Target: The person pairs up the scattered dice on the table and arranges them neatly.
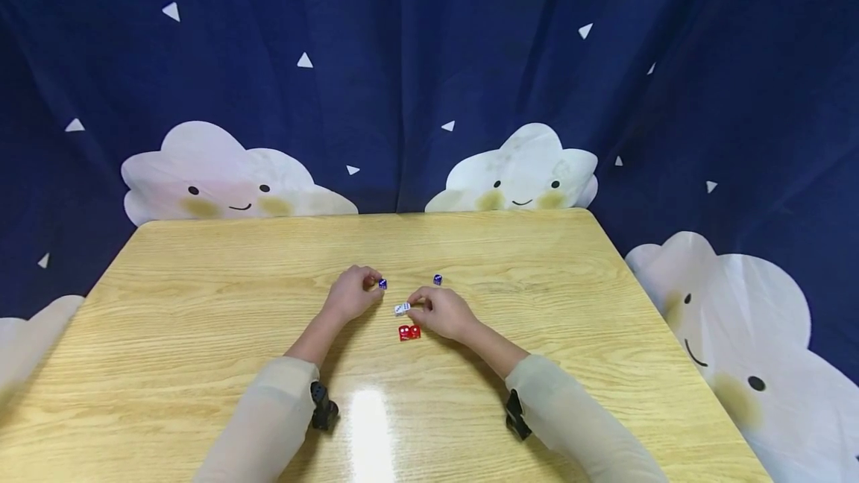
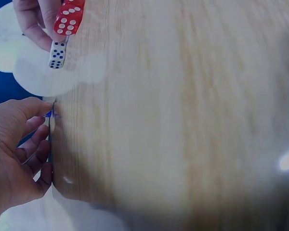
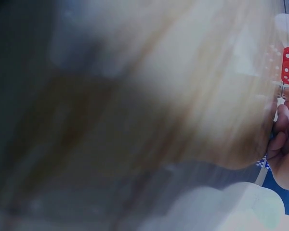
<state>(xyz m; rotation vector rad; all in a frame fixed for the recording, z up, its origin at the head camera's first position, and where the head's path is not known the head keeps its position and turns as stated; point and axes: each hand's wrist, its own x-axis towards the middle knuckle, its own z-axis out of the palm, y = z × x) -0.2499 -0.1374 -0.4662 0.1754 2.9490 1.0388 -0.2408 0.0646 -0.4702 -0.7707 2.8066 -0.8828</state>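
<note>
Near the middle of the table, my left hand (image 1: 352, 294) pinches a blue die (image 1: 382, 284) between thumb and fingertips. In the left wrist view the left hand (image 2: 19, 149) mostly covers that die, leaving a sliver of blue. My right hand (image 1: 443, 313) pinches the right one of two white dice (image 1: 399, 310) that sit side by side. Just in front of them, two red dice (image 1: 409, 332) form a pair. Another blue die (image 1: 438, 279) stands alone behind the right hand. The right wrist view catches the right hand (image 3: 285, 144) only at its edge.
Everything lies on a light wooden table (image 1: 221, 282). Behind it hangs a dark blue curtain (image 1: 403, 58) printed with clouds and white triangles. A bright reflection shows on the tabletop between the forearms.
</note>
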